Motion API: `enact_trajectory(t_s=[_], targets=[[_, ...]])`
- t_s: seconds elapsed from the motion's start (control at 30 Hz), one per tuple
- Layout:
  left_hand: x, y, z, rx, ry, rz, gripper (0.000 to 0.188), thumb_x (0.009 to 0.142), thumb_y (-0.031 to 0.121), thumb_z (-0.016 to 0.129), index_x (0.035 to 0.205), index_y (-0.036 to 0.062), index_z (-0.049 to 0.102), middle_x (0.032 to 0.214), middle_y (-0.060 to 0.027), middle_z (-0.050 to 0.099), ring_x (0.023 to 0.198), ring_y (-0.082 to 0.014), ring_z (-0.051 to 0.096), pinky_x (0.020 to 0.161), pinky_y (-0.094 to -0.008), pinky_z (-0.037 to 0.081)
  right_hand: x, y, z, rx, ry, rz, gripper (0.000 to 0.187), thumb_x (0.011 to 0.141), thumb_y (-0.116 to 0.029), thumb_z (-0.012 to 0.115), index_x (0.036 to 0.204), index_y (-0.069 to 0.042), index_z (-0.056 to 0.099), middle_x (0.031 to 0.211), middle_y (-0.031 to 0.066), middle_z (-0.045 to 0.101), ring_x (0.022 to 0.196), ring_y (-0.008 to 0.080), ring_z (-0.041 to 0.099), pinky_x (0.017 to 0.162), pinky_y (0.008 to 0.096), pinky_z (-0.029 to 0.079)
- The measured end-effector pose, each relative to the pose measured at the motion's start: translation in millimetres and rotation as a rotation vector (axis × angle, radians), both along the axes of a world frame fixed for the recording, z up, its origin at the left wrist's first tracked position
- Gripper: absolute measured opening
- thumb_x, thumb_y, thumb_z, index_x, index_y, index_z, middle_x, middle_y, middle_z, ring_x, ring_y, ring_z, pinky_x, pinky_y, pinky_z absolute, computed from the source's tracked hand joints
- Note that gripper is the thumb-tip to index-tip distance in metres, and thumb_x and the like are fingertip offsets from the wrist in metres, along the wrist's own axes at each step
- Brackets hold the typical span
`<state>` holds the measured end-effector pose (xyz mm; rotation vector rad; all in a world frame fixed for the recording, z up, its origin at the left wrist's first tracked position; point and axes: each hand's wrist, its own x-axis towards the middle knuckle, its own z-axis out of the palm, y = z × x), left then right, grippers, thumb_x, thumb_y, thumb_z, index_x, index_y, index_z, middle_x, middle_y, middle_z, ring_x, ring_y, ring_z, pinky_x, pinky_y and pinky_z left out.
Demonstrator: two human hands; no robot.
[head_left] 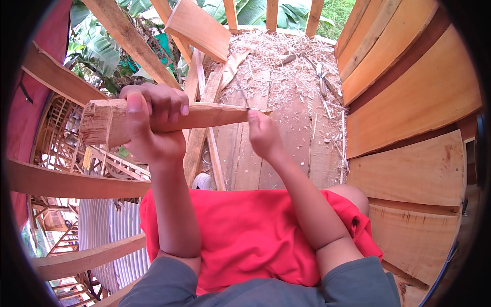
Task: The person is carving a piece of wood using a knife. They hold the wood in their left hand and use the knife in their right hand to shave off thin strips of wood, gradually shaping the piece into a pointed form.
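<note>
My left hand (156, 115) is wrapped around the thick end of a tapering piece of wood (209, 116), thumb on top. The wood lies crosswise in front of me, its rough, split butt at the left and its narrow end at the right. Close to that narrow end, my right hand (265, 134) is closed on what looks like a knife (243, 96). Only a thin dark blade shows, sticking up past the wood; the fist hides the handle. Red cloth (255, 225) covers my lap below both forearms.
Curled shavings (286, 56) cover the far part of the plank floor (286, 163). Loose boards (204, 133) and a cut block (199, 28) lean at the left, beside open rails (82, 179). A board wall (409, 97) stands at the right. Some tools (321, 79) lie among the shavings.
</note>
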<state>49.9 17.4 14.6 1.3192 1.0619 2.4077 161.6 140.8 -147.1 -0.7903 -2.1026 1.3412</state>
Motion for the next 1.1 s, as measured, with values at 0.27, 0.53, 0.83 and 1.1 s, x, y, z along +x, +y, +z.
enact_trajectory(t_s=[0.27, 0.53, 0.83, 1.1], targets=[[-5, -3, -3, 0.027, -0.035, 0.031, 0.034, 0.094, 0.032, 0.054, 0.074, 0.0125, 0.033, 0.059, -0.0006, 0.032, 0.052, -0.0134, 0.034, 0.054, -0.0315, 0.039, 2, -8, 15, -0.041, -0.116, 0.011, 0.047, 0.101, -0.033, 0.033, 0.081, 0.002, 0.056, 0.076, 0.0270, 0.061, 0.076, 0.0447, 0.059, 0.070, 0.0507, 0.044], [-9, -12, -4, 0.004, -0.015, 0.030, 0.033, 0.096, 0.033, 0.050, 0.075, 0.0142, 0.034, 0.063, 0.0018, 0.027, 0.057, -0.0115, 0.031, 0.057, -0.0302, 0.035, -1, -17, 30, 0.034, -0.001, 0.152, 0.046, 0.101, -0.031, 0.035, 0.077, 0.003, 0.054, 0.071, 0.0266, 0.059, 0.071, 0.0442, 0.059, 0.066, 0.0509, 0.043], [-7, -9, -3, 0.006, -0.016, 0.011, 0.032, 0.097, 0.033, 0.050, 0.076, 0.0146, 0.034, 0.064, 0.0018, 0.027, 0.057, -0.0113, 0.031, 0.057, -0.0302, 0.034, 2, -12, 10, 0.075, 0.061, 0.113, 0.046, 0.100, -0.033, 0.036, 0.076, 0.003, 0.053, 0.069, 0.0257, 0.059, 0.070, 0.0460, 0.058, 0.063, 0.0508, 0.042], [-8, -10, -2, 0.002, 0.016, -0.002, 0.033, 0.097, 0.034, 0.048, 0.075, 0.0143, 0.033, 0.063, 0.0019, 0.028, 0.056, -0.0116, 0.031, 0.057, -0.0306, 0.035, 2, -8, 7, 0.110, 0.062, 0.116, 0.045, 0.100, -0.033, 0.036, 0.079, 0.002, 0.055, 0.066, 0.0263, 0.058, 0.070, 0.0469, 0.058, 0.066, 0.0521, 0.043]])
